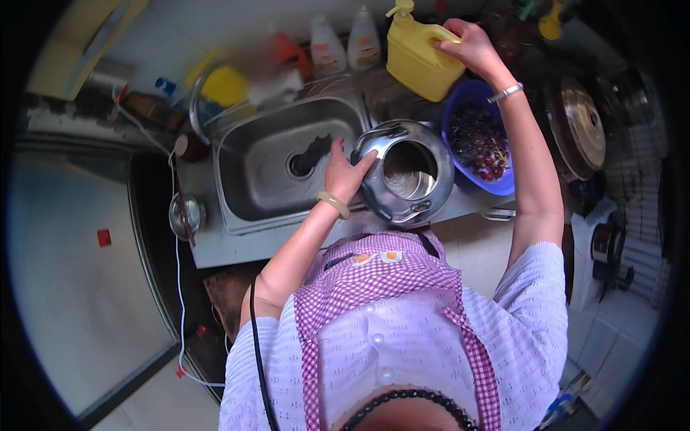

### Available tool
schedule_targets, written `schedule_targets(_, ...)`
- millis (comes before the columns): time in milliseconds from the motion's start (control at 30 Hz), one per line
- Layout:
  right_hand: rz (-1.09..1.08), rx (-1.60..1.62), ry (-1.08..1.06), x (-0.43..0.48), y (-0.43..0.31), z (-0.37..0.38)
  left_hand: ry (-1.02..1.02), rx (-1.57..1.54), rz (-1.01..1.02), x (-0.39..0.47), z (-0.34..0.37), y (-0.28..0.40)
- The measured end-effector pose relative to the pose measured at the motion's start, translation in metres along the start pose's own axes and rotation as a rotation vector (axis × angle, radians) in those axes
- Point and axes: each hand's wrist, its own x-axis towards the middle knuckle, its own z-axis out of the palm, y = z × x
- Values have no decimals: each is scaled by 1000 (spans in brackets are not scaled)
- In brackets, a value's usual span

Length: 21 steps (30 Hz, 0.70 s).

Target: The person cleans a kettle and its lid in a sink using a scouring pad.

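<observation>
With my right hand (468, 46) I grip the handle of a yellow plastic pump bottle (418, 62), upright above the back of the counter. My left hand (347, 172), thumb and fingers spread, rests against the left side of a shiny metal kettle (369, 191). The kettle has a round open top, through which its metal inside shows. It stands at the right edge of the stainless steel sink (253, 156). A dark, wet-looking clump (318, 152) lies by the sink's drain. Right of the kettle, a blue-purple plastic basin (504, 186) holds dark red grapes (488, 156).
Two white bottles (327, 51) and a red one (291, 56) stand behind the sink, near the curved faucet (197, 108). A metal bowl or ladle (186, 216) lies at the counter's left end, beside a white cable (178, 280). A large round lid (579, 129) leans at right.
</observation>
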Motion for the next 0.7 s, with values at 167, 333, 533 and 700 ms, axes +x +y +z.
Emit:
schedule_targets(167,-102,-138,-38,42,34,97,-141,-270,-111,-18,-23,-62)
schedule_targets(333,-16,-212,-31,46,11,133,-135,-317,-342,-31,-55,-87)
schedule_targets(533,-101,-125,235,-9,14,54,-164,-459,-340,-25,-64,-60)
schedule_targets(700,361,-69,822,-172,124,-59,-120,-504,-394,-18,-83,-74)
